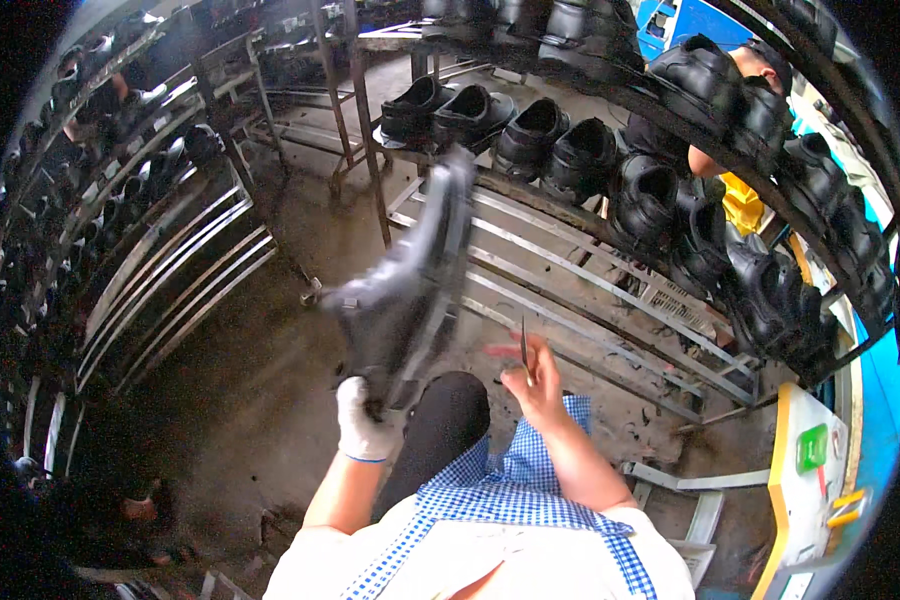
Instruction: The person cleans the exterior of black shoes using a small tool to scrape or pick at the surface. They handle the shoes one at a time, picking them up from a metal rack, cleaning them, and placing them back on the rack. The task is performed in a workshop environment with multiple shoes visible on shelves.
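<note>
1. At 10 o'clock we see a metal shoe rack (pixel 232 160), its upper tiers crowded with dark shoes (pixel 202 145).
2. Near the centre, leaning toward 10 o'clock, we hold a black shoe (pixel 405 285); it is motion-blurred, its narrow end pointing up toward 12.
3. At 7 o'clock our left hand (pixel 363 420), in a white glove, grips that shoe at its lower end.
4. At 6 o'clock we see our dark-trousered knee (pixel 452 415); at 5, our blue-checked apron (pixel 542 455).
5. Between 4 and 5 o'clock our bare right hand (pixel 540 388) is closed around a slim, pointed blade (pixel 525 348), apart from the shoe.
6. From 12 to 3 o'clock curves a second rack (pixel 560 247), bearing black leather shoes (pixel 582 152).
7. At 2 o'clock, behind that rack, we see a co-worker (pixel 703 161), partly hidden, beside yellow material (pixel 741 206).
8. At 4 o'clock stands a white, yellow-edged panel (pixel 795 520) with a green label (pixel 812 448).
</note>
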A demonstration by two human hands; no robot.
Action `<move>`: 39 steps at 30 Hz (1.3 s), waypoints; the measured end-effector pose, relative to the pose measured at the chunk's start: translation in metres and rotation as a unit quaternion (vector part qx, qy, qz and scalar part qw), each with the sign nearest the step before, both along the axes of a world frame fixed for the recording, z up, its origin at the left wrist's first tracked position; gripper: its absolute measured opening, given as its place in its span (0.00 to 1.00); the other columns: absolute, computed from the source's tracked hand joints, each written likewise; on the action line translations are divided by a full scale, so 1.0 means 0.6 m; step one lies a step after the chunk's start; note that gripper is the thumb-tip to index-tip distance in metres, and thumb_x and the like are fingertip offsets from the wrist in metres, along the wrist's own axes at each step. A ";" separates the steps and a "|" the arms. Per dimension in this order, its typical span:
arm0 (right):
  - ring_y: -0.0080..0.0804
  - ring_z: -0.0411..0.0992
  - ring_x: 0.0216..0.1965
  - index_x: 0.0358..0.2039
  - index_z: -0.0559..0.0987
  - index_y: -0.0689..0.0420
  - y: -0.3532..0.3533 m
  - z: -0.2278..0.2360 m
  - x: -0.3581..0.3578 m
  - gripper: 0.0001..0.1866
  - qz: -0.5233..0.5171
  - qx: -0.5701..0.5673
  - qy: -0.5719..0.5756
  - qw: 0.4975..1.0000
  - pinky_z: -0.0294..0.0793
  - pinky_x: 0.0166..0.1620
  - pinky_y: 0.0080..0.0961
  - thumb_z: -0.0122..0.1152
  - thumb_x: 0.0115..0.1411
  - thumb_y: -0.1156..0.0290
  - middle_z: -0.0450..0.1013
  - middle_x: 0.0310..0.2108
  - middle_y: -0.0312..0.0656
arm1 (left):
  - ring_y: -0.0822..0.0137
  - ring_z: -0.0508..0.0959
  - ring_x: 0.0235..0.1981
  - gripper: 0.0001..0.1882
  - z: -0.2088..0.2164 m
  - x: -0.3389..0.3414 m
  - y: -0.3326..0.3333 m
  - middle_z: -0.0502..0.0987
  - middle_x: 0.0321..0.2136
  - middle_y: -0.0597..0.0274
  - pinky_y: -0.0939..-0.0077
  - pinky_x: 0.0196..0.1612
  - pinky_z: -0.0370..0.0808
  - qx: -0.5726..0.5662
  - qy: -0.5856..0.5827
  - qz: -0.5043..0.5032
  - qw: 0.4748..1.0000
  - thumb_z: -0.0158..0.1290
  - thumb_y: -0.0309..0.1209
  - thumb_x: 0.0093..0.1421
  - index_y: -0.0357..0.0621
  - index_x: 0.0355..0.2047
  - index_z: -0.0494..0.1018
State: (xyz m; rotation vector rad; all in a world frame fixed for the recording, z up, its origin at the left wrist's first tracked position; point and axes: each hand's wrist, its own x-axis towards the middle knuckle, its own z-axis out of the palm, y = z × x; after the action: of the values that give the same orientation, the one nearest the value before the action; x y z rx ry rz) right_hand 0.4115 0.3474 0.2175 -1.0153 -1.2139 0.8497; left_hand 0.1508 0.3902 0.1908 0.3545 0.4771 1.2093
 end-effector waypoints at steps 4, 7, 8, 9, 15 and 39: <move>0.35 0.81 0.38 0.52 0.72 0.56 -0.028 -0.132 0.069 0.27 -0.174 -0.025 -0.252 0.952 0.81 0.39 0.30 0.72 0.56 0.63 0.80 0.38 0.44 | 0.58 0.77 0.50 0.34 0.156 -0.026 0.086 0.74 0.53 0.56 0.62 0.52 0.77 0.164 0.033 0.162 0.972 0.54 0.56 0.59 0.46 0.59 0.68; 0.40 0.81 0.33 0.47 0.76 0.55 -0.076 -0.217 0.110 0.21 -0.237 -0.085 -0.358 0.899 0.80 0.36 0.33 0.70 0.57 0.61 0.81 0.30 0.43 | 0.57 0.77 0.50 0.29 0.284 -0.016 0.180 0.74 0.54 0.58 0.61 0.54 0.76 0.241 0.108 0.190 0.946 0.53 0.49 0.63 0.44 0.58 0.68; 0.40 0.81 0.32 0.46 0.76 0.55 -0.090 -0.255 0.125 0.20 -0.241 -0.095 -0.386 0.885 0.80 0.34 0.34 0.69 0.57 0.60 0.81 0.29 0.43 | 0.59 0.76 0.51 0.29 0.313 -0.014 0.229 0.73 0.54 0.58 0.64 0.51 0.77 0.248 0.130 0.217 0.935 0.54 0.49 0.63 0.45 0.58 0.67; 0.41 0.81 0.30 0.44 0.77 0.56 -0.097 -0.274 0.139 0.19 -0.252 -0.110 -0.417 0.866 0.79 0.33 0.34 0.68 0.57 0.59 0.80 0.28 0.43 | 0.62 0.76 0.51 0.29 0.336 -0.002 0.287 0.72 0.54 0.59 0.67 0.48 0.78 0.253 0.146 0.236 0.927 0.55 0.48 0.62 0.46 0.59 0.67; 0.43 0.79 0.26 0.36 0.81 0.57 -0.082 -0.259 0.119 0.14 -0.260 -0.089 -0.369 0.888 0.77 0.29 0.36 0.67 0.58 0.59 0.80 0.26 0.45 | 0.62 0.75 0.51 0.45 0.497 0.072 0.490 0.70 0.57 0.54 0.63 0.49 0.76 0.281 0.316 0.324 0.846 0.67 0.52 0.49 0.42 0.61 0.64; 0.46 0.78 0.25 0.31 0.81 0.58 -0.070 -0.245 0.149 0.15 -0.265 -0.130 -0.340 0.893 0.76 0.28 0.38 0.62 0.61 0.57 0.79 0.26 0.47 | 0.57 0.78 0.47 0.20 0.327 0.256 0.436 0.79 0.45 0.54 0.67 0.53 0.74 0.576 0.634 0.224 0.466 0.63 0.32 0.54 0.44 0.48 0.76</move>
State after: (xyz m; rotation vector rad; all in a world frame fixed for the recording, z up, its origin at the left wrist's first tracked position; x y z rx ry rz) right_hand 0.5012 0.3053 0.0706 -1.8603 -1.3019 0.2099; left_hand 0.3046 0.6520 0.3870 2.6057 0.9789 1.4387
